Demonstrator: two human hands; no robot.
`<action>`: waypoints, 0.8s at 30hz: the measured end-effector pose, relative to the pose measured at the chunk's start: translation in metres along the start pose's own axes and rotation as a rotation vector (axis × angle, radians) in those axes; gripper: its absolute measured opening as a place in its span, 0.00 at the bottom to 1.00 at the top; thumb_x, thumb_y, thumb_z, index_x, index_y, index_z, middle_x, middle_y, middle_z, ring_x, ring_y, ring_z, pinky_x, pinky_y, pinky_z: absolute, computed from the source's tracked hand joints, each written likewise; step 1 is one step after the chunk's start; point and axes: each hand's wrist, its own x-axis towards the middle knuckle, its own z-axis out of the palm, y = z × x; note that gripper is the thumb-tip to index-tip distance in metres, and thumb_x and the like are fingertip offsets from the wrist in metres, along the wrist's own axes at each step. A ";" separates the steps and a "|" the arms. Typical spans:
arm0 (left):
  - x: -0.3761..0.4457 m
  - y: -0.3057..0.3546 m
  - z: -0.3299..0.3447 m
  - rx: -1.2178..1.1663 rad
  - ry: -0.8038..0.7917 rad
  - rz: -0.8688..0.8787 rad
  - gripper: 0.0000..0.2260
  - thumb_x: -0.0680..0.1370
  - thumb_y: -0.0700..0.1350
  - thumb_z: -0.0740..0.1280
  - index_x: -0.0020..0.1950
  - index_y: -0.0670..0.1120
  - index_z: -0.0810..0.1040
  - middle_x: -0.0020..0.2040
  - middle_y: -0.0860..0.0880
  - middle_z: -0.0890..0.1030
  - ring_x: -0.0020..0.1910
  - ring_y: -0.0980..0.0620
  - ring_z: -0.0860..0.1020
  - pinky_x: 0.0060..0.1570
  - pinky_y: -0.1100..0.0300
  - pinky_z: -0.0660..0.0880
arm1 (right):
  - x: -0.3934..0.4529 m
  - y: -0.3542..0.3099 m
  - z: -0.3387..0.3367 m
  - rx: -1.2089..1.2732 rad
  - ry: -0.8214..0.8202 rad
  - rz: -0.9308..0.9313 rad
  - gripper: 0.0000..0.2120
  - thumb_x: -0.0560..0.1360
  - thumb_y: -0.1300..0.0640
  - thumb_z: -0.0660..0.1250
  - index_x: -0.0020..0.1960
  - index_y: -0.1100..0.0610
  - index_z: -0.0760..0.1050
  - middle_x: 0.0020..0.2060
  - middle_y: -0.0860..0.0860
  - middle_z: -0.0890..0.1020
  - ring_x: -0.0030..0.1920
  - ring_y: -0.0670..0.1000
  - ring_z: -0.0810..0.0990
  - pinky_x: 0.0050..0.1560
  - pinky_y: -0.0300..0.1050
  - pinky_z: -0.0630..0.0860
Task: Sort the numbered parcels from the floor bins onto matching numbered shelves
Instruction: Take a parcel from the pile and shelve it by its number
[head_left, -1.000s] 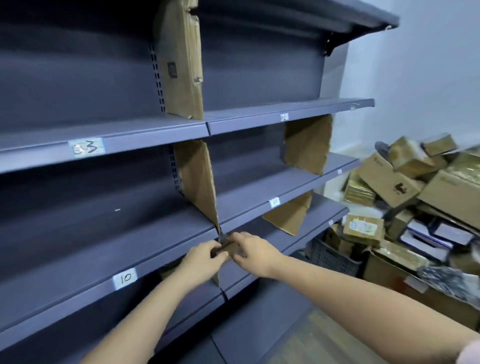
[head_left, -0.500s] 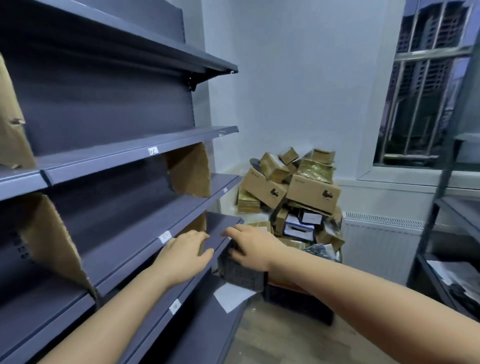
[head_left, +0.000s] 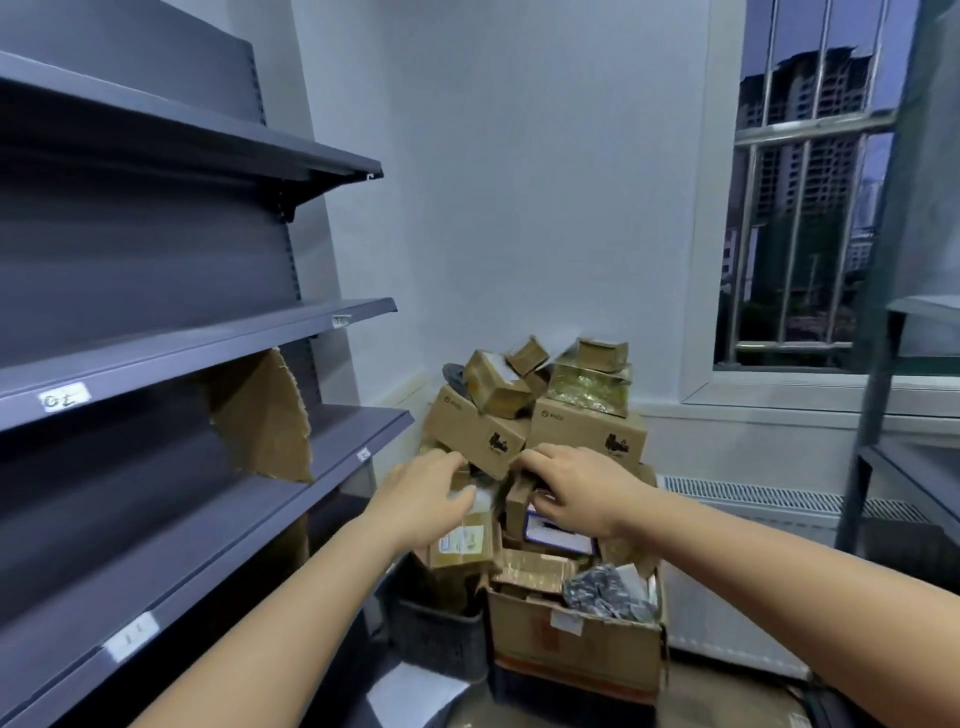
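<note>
Both hands, left hand (head_left: 423, 501) and right hand (head_left: 574, 491), off the shelf (head_left: 322, 467), now open-fingered, empty, over parcel pile (head_left: 540, 415) at 12 o'clock: next pick starting.

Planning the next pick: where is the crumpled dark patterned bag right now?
In the head view, the dark patterned bag lies low and right of centre, atop the open cardboard box on the floor, below the right hand and right of the dark plastic basket.

Pale bluish wall (head_left: 545, 208), barred window (head_left: 810, 218) showing dusk high-rises, white radiator (head_left: 753, 499) beneath, dim cool light.
</note>
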 end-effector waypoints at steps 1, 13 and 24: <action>0.017 0.004 0.004 -0.002 -0.005 -0.005 0.20 0.80 0.55 0.58 0.70 0.50 0.69 0.67 0.49 0.73 0.64 0.46 0.73 0.62 0.51 0.71 | 0.006 0.017 0.002 0.000 0.002 0.012 0.18 0.78 0.52 0.59 0.67 0.53 0.66 0.59 0.53 0.75 0.56 0.57 0.76 0.50 0.50 0.73; 0.228 0.008 0.054 0.045 -0.023 0.074 0.21 0.80 0.53 0.58 0.71 0.49 0.69 0.69 0.49 0.72 0.67 0.48 0.71 0.67 0.51 0.67 | 0.101 0.183 0.056 0.003 -0.018 0.123 0.22 0.79 0.51 0.58 0.72 0.50 0.63 0.68 0.50 0.72 0.62 0.54 0.74 0.59 0.50 0.73; 0.462 0.025 0.078 -0.019 -0.014 0.247 0.21 0.80 0.56 0.57 0.71 0.49 0.69 0.67 0.50 0.73 0.64 0.48 0.73 0.62 0.52 0.71 | 0.222 0.347 0.086 -0.005 0.027 0.295 0.20 0.79 0.50 0.58 0.71 0.51 0.65 0.66 0.50 0.74 0.62 0.53 0.75 0.58 0.48 0.73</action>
